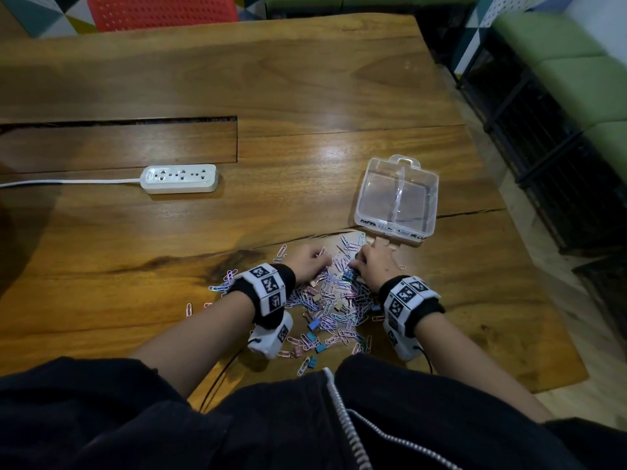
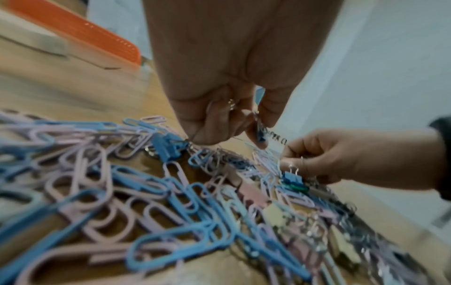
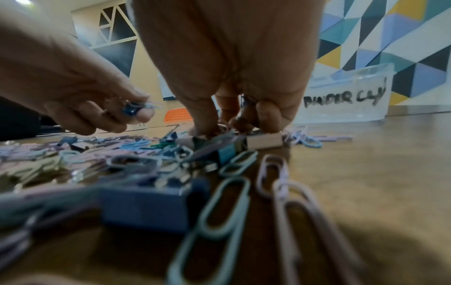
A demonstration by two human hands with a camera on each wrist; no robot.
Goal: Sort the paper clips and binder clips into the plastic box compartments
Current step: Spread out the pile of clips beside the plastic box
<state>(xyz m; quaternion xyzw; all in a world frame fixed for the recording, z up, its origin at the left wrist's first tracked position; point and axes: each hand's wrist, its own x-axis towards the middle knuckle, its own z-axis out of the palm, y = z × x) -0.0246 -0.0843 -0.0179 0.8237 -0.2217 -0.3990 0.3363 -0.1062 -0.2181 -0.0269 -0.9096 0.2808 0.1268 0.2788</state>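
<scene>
A pile of pastel paper clips and small binder clips (image 1: pixel 334 300) lies on the wooden table in front of me. Beyond it, to the right, the clear two-compartment plastic box (image 1: pixel 424 198) stands open, and both compartments look bare. My left hand (image 1: pixel 319 257) hovers over the pile's far left and pinches a blue binder clip (image 2: pixel 261 133), with a paper clip caught on it. My right hand (image 1: pixel 356 262) is down in the pile's far right. Its curled fingertips (image 3: pixel 207 125) pinch a binder clip (image 2: pixel 291 176) by its wire handles.
A white power strip (image 1: pixel 179 178) with its cord lies at the left of the table. A red chair (image 1: pixel 159 10) stands at the far edge. The table's right edge and a black frame (image 1: pixel 543 157) lie close beyond the box, whose front wall (image 3: pixel 346 100) reads "BINDER CLIP".
</scene>
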